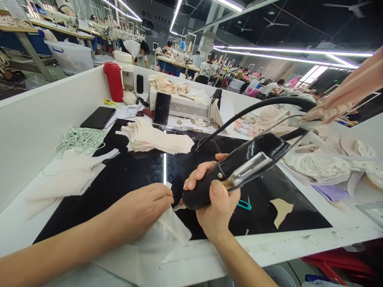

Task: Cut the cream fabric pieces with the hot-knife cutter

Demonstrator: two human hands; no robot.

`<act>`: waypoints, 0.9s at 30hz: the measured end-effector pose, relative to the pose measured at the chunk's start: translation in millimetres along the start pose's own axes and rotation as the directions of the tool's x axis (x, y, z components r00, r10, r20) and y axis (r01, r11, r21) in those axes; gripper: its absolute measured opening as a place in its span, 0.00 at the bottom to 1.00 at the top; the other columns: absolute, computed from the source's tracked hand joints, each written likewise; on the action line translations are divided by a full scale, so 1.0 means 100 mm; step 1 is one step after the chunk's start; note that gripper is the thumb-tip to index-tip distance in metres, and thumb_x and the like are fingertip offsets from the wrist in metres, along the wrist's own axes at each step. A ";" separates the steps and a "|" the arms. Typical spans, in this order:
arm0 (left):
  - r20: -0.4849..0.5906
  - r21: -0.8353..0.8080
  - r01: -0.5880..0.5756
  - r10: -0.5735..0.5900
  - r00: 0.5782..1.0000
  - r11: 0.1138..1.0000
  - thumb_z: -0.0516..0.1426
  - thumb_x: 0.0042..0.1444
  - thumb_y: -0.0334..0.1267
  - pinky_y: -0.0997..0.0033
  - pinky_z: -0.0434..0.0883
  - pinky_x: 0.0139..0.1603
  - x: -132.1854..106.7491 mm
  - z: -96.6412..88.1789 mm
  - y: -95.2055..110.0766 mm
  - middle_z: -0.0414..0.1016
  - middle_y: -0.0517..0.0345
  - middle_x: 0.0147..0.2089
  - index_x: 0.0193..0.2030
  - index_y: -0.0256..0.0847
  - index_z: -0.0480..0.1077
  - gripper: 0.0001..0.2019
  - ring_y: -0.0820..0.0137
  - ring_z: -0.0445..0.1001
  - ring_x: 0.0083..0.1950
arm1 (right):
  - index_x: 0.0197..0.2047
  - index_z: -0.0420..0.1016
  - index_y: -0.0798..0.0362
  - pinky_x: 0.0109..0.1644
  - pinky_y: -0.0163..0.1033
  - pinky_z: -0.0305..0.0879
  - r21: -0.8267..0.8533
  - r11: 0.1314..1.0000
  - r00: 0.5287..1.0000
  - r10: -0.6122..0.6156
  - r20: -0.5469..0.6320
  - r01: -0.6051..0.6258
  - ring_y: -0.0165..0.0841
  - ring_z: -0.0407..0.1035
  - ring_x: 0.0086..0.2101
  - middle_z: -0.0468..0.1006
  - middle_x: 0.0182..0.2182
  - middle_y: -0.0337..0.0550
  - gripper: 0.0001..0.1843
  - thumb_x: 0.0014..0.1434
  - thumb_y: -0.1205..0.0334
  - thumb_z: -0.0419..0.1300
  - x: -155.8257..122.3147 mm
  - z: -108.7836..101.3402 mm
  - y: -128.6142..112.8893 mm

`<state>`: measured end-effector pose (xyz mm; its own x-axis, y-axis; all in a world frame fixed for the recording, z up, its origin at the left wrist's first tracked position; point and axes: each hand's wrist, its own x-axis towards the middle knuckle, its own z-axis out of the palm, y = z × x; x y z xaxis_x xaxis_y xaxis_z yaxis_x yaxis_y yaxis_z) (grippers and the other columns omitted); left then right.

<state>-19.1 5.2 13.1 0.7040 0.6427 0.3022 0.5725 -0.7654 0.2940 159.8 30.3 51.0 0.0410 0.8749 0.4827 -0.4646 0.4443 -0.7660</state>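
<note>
**Right hand on black handheld tool, left hand pinching thin sheet**

Head view, the only one. From where I stand: right hand [216,207] wrapped round the rear-rounded body of a black handheld tool [206,179], fingers over the far side, thumb on the near side by its metal lever [251,167]. Grip closed firmly round it. Tool is tilted, raised over the table [269,249], narrow tip down toward the left hand. Black cable [254,104] arcs off its upper end.

Left hand [142,209]: thumb and fingers pinched together on a thin whitish sheet [176,229], just beside the tool tip; can't tell if tip and sheet touch. Sheet hangs toward the table's near edge, over the glossy black panel [140,169].

Around them: cream fabric stack [161,139] on the panel, beyond the hands; teal-handled item [244,205] just right of the right hand; cream scrap [281,213] further right; lacy pieces [320,165] heaped at right. Left side: tangled mint cord [80,139], dark tablet [98,117]. Back: phone [162,108] propped upright, red cup [113,81].
</note>
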 end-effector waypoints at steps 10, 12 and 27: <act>0.009 -0.161 0.010 -0.009 1.000 0.987 0.50 0.73 0.27 0.69 0.74 0.54 -0.11 0.02 -0.18 0.76 0.53 0.51 0.52 0.40 0.75 0.12 0.66 0.75 0.51 | 0.55 0.69 0.42 0.32 0.37 0.73 0.009 1.000 1.000 0.000 -0.001 0.000 0.26 0.73 0.27 0.77 0.34 0.31 0.21 0.63 0.52 0.70 -0.01 -0.02 -0.01; -0.001 -0.169 -0.003 0.003 1.000 0.986 0.51 0.74 0.29 0.70 0.74 0.53 -0.14 0.00 -0.20 0.76 0.53 0.51 0.52 0.40 0.75 0.11 0.67 0.75 0.50 | 0.55 0.69 0.42 0.32 0.37 0.73 0.014 1.000 1.000 -0.001 0.000 0.001 0.27 0.73 0.27 0.77 0.34 0.31 0.21 0.63 0.53 0.70 -0.01 -0.02 0.00; -0.064 -0.036 -0.049 0.047 0.997 0.998 0.50 0.75 0.33 0.66 0.75 0.56 -0.28 0.04 -0.13 0.75 0.50 0.53 0.55 0.41 0.74 0.12 0.64 0.76 0.52 | 0.54 0.69 0.44 0.31 0.37 0.72 -0.010 1.000 1.000 -0.014 -0.015 0.014 0.27 0.73 0.26 0.77 0.33 0.31 0.20 0.62 0.53 0.69 0.04 0.03 -0.01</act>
<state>-44.3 -3.0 -2.6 0.7015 0.6072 0.3731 0.5218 -0.7942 0.3115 158.1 32.8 55.3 0.0605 0.8711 0.4874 -0.4547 0.4588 -0.7634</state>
